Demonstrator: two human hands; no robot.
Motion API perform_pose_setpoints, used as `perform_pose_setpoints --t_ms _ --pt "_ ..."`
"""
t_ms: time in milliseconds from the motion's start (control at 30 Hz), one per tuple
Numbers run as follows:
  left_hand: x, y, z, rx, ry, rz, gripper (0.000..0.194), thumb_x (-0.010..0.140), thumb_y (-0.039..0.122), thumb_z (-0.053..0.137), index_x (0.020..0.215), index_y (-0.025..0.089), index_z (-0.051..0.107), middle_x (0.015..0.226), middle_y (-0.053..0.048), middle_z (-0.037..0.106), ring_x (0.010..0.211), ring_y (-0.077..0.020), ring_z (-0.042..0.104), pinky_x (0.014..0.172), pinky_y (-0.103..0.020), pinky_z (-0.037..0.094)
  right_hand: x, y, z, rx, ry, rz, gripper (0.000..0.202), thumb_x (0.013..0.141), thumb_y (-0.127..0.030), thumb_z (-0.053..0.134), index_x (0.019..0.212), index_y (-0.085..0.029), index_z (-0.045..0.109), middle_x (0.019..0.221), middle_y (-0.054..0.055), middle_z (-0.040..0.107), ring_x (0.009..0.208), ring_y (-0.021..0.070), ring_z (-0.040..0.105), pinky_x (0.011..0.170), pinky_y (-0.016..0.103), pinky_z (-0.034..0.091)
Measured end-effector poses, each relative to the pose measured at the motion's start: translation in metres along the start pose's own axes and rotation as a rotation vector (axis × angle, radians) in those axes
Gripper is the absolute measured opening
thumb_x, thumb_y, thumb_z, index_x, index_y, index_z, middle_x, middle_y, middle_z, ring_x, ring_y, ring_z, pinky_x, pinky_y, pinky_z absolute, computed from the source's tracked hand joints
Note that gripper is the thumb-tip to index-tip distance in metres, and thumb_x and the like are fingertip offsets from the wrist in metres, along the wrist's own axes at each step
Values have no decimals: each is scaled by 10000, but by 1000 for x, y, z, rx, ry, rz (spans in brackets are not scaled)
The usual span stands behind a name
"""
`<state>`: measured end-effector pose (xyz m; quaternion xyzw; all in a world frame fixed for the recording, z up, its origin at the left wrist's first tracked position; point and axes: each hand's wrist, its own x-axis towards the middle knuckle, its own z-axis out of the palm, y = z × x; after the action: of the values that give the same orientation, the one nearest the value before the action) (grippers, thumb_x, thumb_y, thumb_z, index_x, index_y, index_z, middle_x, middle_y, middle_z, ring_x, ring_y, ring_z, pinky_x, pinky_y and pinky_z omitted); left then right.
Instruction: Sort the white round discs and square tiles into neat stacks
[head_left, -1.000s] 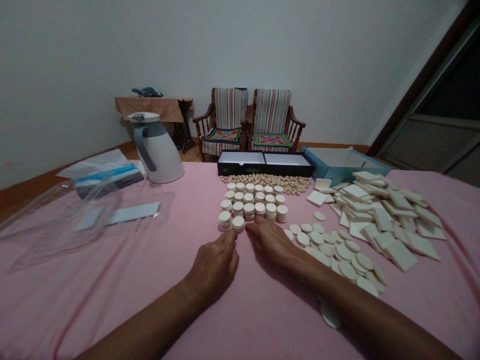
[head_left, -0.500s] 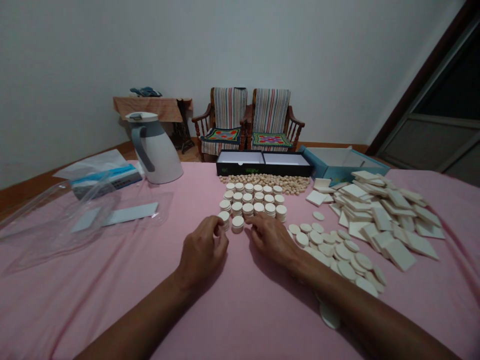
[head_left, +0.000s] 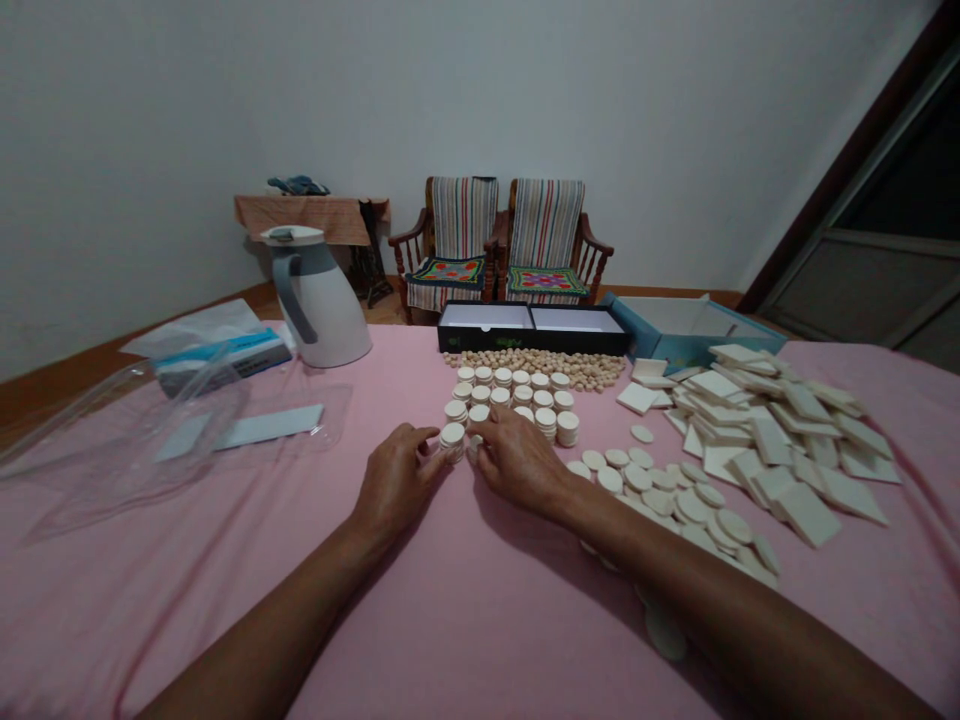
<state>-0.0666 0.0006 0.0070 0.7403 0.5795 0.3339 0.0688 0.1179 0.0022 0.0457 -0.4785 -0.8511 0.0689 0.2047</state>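
Right hand [head_left: 517, 458] has moved left, grip unclear; left hand [head_left: 395, 482], fingers parted, at disc stack [head_left: 452, 434].

A white-and-gray jug [head_left: 334, 315] is standing at L on a pink cloth [head_left: 450, 630] — a blue-and-dark box [head_left: 221, 362] and clear plastic packaging [head_left: 135, 445] are lying nearby. At the far edge, a black two-compartment box [head_left: 480, 340] is sitting just beside an open blue box [head_left: 667, 347]. In bkgd, two wooden armchairs [head_left: 465, 220] w/ striped covers are facing the camera — a cloth-draped side table [head_left: 307, 220] is holding a dark-blue bundle [head_left: 298, 186].
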Motion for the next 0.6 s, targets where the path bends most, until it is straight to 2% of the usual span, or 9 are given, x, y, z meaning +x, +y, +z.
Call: perform_pose_setpoints --t_ms 133,367,500,600 --pt "0 3 -1 -41 -21 5 301 817 460 563 936 225 709 710 -30 598 634 -168 563 598 -268 396 6 -2 3 -31 -30 13 217 879 -229 444 883 -162 651 825 66 541 781 170 499 673 282 343" --pt "0 3 0 -41 -25 17 235 821 390 566 896 223 713 698 -27 592 632 -160 558 593 -256 386 7 -4 8 -34 -15 8 219 883 -249 447 908 -169 649 850 73 547 762 173 504 658 284 344" --pt "0 6 -2 -27 -8 4 248 785 404 598 916 215 691 717 -25 602 637 -164 557 586 -259 384 3 4 -5 29 27 21 202 831 -168 483 937 -170 654 860 64 562 785 163 515 674 268 346" --pt "-1 11 -5 -18 44 -45 303 746 433 624 936 198 628 733 -8 596 636 -159 551 565 -254 375 -9 22 -24 44 64 74 202 818 -141 481 933 -163 646 854 58 585 770 153 519 672 257 347"
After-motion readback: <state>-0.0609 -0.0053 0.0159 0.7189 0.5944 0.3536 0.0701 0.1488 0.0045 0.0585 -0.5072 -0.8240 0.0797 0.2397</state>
